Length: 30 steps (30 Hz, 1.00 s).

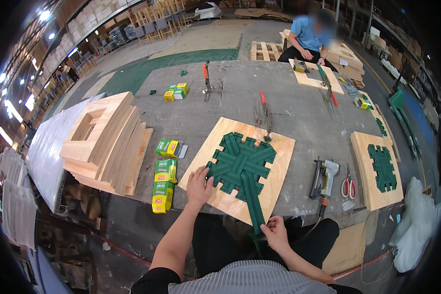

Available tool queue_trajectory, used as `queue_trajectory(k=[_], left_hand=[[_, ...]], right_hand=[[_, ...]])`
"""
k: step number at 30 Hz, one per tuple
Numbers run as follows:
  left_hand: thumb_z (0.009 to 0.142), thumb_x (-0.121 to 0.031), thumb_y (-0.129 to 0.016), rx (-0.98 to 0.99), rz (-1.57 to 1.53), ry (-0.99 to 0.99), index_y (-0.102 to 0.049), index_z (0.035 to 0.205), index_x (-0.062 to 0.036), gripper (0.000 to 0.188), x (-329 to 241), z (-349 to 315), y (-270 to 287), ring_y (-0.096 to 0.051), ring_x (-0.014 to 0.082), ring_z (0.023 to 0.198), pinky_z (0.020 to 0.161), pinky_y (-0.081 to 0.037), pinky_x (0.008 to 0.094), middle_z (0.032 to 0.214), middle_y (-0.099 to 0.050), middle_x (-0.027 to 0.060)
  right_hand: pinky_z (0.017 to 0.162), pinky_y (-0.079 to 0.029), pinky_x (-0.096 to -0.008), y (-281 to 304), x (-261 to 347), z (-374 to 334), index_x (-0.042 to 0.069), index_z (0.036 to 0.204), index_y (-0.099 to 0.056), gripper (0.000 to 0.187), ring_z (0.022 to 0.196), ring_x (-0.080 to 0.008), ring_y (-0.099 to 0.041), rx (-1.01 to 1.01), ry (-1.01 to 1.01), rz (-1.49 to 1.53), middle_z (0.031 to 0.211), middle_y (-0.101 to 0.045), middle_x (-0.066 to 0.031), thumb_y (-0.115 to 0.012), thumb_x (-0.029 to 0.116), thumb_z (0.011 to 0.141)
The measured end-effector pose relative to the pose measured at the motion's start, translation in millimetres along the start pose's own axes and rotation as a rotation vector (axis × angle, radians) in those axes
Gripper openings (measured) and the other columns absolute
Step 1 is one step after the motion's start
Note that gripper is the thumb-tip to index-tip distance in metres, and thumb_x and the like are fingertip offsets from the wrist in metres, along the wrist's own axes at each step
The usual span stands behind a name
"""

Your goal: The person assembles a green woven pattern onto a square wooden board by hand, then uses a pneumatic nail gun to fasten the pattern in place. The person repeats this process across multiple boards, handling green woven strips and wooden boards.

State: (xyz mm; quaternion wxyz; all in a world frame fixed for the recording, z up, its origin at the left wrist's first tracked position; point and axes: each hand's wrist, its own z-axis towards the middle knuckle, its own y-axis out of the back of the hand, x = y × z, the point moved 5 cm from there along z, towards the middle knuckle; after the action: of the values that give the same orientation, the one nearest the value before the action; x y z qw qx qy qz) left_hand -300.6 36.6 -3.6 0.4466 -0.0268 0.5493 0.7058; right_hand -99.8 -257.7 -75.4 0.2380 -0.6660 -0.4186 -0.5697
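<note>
A square wooden panel (pixel 223 198) lies tilted on the table in front of me, with dark green webbing (pixel 230 166) woven across its middle. One long webbing strap (pixel 253 203) runs from the weave over the panel's near edge toward my lap. My right hand (pixel 277 232) pinches this strap near the panel's near corner, its loose end hanging below. My left hand (pixel 199 187) lies with fingers stretched out on the panel's left side, touching the weave's edge. Beyond the panel stands a red-handled clamp (pixel 263 110). To the right lie a staple gun (pixel 330 177) and red-handled scissors (pixel 348 187).
Stacked wooden frames (pixel 103 147) stand at the left, beside green-and-yellow boxes (pixel 164 171). A webbed panel (pixel 382 169) tops a stack at the right. Across the table (pixel 230 93), a person in a blue shirt (pixel 306 36) works at another frame (pixel 323 81). An orange-handled clamp (pixel 206 76) stands far left.
</note>
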Motion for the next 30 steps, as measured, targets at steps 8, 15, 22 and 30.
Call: queue_trajectory(k=[8, 15, 22, 30], left_hand=[[0.106, -0.018, -0.060, -0.195, -0.638, 0.292, -0.069, 0.123, 0.0030, 0.028, -35.3, -53.8, -15.6, -0.067, 0.0156, 0.103, 0.093, -0.053, 0.0308, 0.108, -0.073, 0.0105], [0.110, -0.044, -0.048, 0.617, -1.120, 0.843, -0.067, 0.120, -0.0013, 0.048, -143.5, -143.5, -70.6, -0.061, 0.0118, 0.062, 0.051, -0.048, 0.0238, 0.093, -0.071, 0.0079], [0.109, -0.058, -0.041, 0.898, -1.351, 0.840, -0.069, 0.116, -0.0041, 0.061, -192.1, -155.9, -95.3, -0.061, 0.0129, 0.062, 0.045, -0.041, 0.0271, 0.086, -0.070, 0.0043], [0.109, -0.055, -0.046, 1.159, -1.020, 0.594, -0.068, 0.093, -0.0072, 0.055, -195.2, -194.4, -82.2, -0.051, 0.0085, 0.049, 0.042, -0.037, 0.0229, 0.065, -0.059, -0.0009]], right_hand=[[0.063, -0.046, -0.0282, 6.8, 8.3, -30.4, 0.001, 0.097, -0.071, 0.026, 0.073, -0.0070, -0.058, 0.316, -0.266, 0.062, 0.080, -0.064, 0.0011, -0.063, 0.024, 0.106], [0.073, -0.048, -0.0237, 70.1, 45.6, -76.5, 0.000, 0.109, -0.071, 0.025, 0.079, -0.0056, -0.056, 0.339, -0.295, 0.477, 0.089, -0.066, 0.0036, -0.062, 0.023, 0.107], [0.081, -0.049, -0.0244, 69.8, 15.5, -103.5, -0.003, 0.114, -0.073, 0.031, 0.087, -0.0070, -0.060, 0.437, -0.319, 0.357, 0.097, -0.071, 0.0013, -0.067, 0.026, 0.104], [0.089, -0.058, -0.0382, 44.4, 47.7, 15.8, -0.003, 0.126, -0.064, 0.043, 0.102, -0.0248, -0.071, 0.513, -0.378, 0.311, 0.118, -0.072, -0.0154, -0.044, 0.032, 0.113]])
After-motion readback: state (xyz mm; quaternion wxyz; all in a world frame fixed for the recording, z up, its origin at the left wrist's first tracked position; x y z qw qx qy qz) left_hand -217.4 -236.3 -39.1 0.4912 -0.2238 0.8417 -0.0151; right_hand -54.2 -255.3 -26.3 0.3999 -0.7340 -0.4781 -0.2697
